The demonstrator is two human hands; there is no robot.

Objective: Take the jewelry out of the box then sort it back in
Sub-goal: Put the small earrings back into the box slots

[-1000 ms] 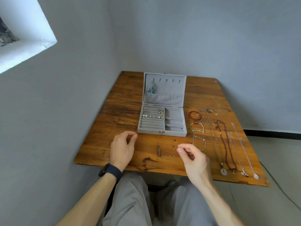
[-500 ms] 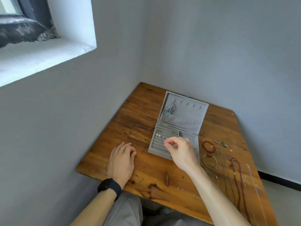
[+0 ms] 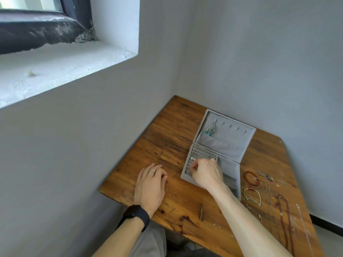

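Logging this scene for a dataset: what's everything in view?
table: one, brown wood, room corner.
jewelry box: one, grey, open on the table.
pendant piece: one, turquoise and silver, hanging in the lid.
earrings: several, silver and pearl, in the box's ring rolls.
bead bracelet: one, red, right of the box.
thin bracelet: one, pale, nearer the person.
bead necklace: one, dark red, table's right side.
chains: several, silver, beside the necklace.
watch: one, black, left wrist.
left hand: flat on the table, ringed.
right hand: fingertips at the ring rolls.
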